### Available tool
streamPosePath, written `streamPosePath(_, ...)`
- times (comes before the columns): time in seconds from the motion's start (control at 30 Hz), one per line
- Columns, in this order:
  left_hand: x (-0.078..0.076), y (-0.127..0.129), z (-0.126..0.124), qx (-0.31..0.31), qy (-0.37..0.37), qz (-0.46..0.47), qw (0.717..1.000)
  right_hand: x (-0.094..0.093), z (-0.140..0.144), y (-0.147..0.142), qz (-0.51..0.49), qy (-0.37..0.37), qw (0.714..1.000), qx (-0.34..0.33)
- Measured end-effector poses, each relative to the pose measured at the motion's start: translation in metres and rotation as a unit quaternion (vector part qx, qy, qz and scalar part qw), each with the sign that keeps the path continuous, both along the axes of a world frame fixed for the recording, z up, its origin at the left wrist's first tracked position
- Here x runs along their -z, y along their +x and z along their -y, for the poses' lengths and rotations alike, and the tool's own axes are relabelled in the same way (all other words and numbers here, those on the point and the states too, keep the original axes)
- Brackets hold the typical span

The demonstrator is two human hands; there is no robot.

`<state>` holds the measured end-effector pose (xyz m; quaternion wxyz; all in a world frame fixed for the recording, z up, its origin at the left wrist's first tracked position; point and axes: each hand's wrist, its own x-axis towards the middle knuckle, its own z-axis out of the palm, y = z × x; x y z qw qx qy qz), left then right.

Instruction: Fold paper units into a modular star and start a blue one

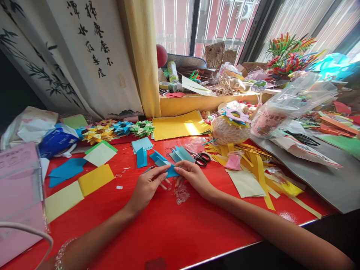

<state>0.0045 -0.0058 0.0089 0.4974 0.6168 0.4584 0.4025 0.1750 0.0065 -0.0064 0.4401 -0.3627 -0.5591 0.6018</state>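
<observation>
My left hand (152,179) and my right hand (194,176) meet over the red table, both pinching one small folded piece of blue paper (172,171) between thumbs and fingers. Just beyond them lie more folded blue papers (159,157) and light-blue folded pieces (182,154). A pair of black-handled scissors (201,159) rests right behind my right hand. To the left stand a folded blue strip (142,158) and a stack of pale-blue squares (142,144). Clear crumpled plastic bits (181,194) lie below my fingers.
Blue sheets (67,170), yellow paper (96,180) and pale-green paper (64,200) lie at left. Folded paper flowers (101,133) sit at the back beside large yellow sheets (180,125). Yellow strips (260,176), a round woven ball (230,129) and a grey board (315,176) occupy the right.
</observation>
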Motion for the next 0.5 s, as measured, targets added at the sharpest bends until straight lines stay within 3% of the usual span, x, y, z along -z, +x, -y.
streamPosePath(0.17, 0.0015, -0.0006, -0.0032, 0.018, -0.02, 0.021, 0.999, -0.0053, 0.001, 0.0023, -0.028, 0.0, 1.0, 0.007)
streamPosePath(0.5, -0.0008, -0.0012, -0.0063, -0.011, -0.077, 0.088, 0.993, -0.0078, 0.0017, 0.0022, -0.076, -0.026, 0.997, 0.017)
